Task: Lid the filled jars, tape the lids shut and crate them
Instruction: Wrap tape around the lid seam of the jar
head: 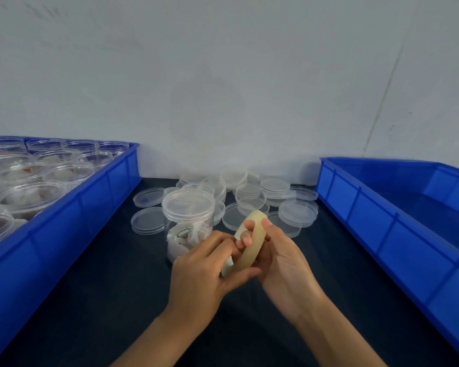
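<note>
A clear plastic jar (187,218) with a clear lid on top stands on the dark table, holding pale packets. Just in front of it, both hands hold a cream roll of tape (252,243) on edge. My right hand (281,263) grips the roll with fingers through its hole and the thumb on its far rim. My left hand (204,268) pinches the roll's near side, thumb under it. A pile of loose clear lids (249,197) lies behind the jar.
A blue crate (90,197) on the left holds several open filled jars (29,194). Another blue crate (398,223) on the right shows a bare blue floor. A pale wall rises behind the table.
</note>
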`<state>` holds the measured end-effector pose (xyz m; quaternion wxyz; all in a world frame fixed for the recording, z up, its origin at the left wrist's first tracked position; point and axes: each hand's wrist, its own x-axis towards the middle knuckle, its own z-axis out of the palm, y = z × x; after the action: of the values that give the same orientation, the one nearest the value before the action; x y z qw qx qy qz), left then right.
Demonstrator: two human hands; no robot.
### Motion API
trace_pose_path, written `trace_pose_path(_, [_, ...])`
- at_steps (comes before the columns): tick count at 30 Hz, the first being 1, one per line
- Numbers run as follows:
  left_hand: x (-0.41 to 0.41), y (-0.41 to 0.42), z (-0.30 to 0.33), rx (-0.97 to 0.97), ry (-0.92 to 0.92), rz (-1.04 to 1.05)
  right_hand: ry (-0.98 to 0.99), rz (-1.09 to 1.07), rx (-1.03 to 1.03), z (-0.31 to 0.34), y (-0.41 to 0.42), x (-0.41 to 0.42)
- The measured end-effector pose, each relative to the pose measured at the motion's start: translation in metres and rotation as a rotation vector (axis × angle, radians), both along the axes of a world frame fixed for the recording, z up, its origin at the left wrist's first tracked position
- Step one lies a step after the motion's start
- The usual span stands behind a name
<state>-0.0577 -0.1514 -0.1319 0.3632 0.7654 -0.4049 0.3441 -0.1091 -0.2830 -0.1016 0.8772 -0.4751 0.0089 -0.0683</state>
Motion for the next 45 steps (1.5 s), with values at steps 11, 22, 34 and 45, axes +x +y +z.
trace_pose_path(11, [0.001, -0.005, -0.005, -0.209, 0.631, -0.421, -0.099, 0.027, 0.093, 0.004, -0.002, 0.001])
trace_pose_path(22, [0.008, -0.002, -0.010, -0.034, 0.734, -0.506, -0.072, -0.001, 0.397, 0.015, -0.016, 0.001])
trace_pose_path(34, [0.004, -0.001, -0.003, -0.016, 0.901, -0.620, 0.027, 0.062, 0.331, 0.007, -0.022, 0.005])
trace_pose_path(45, [-0.008, -0.008, 0.008, -0.525, 1.212, -0.544, 0.041, 0.135, -0.562, -0.001, -0.005, -0.001])
